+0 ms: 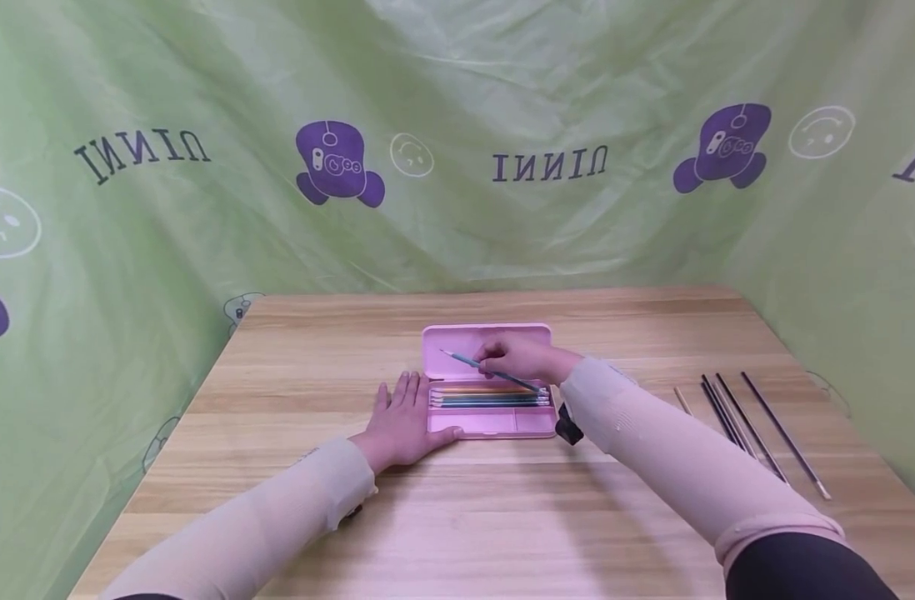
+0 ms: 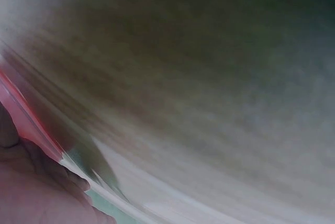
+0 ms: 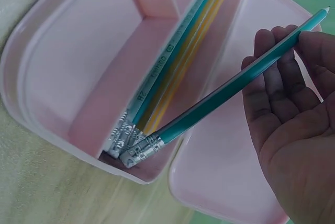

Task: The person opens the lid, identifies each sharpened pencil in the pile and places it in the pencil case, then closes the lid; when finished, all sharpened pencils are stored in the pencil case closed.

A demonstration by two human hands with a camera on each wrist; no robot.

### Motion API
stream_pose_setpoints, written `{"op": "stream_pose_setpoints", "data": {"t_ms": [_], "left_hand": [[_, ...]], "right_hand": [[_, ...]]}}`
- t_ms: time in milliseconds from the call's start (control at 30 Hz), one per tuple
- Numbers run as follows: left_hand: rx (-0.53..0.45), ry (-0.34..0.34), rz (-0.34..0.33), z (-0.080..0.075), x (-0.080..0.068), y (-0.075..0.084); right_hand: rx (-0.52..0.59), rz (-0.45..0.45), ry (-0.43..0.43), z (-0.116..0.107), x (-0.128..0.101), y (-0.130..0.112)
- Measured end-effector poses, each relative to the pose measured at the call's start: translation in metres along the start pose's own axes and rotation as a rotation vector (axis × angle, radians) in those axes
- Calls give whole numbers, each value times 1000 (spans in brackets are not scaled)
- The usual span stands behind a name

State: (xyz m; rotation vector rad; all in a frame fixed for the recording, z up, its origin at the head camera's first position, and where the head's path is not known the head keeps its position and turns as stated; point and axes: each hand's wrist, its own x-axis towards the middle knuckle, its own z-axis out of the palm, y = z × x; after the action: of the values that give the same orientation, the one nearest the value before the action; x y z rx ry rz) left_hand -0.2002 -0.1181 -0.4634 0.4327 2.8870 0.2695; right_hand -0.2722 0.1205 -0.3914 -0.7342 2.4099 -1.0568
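An open pink pencil case (image 1: 491, 425) lies in the middle of the wooden table (image 1: 502, 525), its lid (image 1: 457, 342) folded back. Several coloured pencils (image 1: 487, 397) lie in its long compartment (image 3: 172, 72). My right hand (image 1: 521, 358) holds a teal pencil (image 1: 472, 365) slanted over the case. In the right wrist view that pencil (image 3: 220, 96) lies across the fingers (image 3: 277, 77), its eraser end down in the case (image 3: 68, 67) beside the other pencils. My left hand (image 1: 401, 417) rests flat on the table at the case's left end, thumb against its front edge. The left wrist view is blurred.
Several dark thin sticks or pencils (image 1: 750, 425) lie in a row on the table's right side, with one pale one (image 1: 682, 400) beside them. Green printed cloth (image 1: 457, 167) hangs close behind and on both sides of the table.
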Motion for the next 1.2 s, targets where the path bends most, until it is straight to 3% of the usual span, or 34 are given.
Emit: {"op": "stream_pose_setpoints", "data": {"t_ms": [167,367,667,900,1200], "left_hand": [[2,-10,-3,-6,-4,4],[8,-13,0,-5,-3,3],[-4,-11,5,-3,-1,1],[-17,-21,2,-8,-5,5],[-34,-29,6,-14,-9,8]], "right_hand": [[9,-21,5,2,0,5],[-59,-71,12,6,1,11],[-99,9,75,15,4,16],[98,82,126,9,-9,20],[265,70,208,-23,-48,22]]}}
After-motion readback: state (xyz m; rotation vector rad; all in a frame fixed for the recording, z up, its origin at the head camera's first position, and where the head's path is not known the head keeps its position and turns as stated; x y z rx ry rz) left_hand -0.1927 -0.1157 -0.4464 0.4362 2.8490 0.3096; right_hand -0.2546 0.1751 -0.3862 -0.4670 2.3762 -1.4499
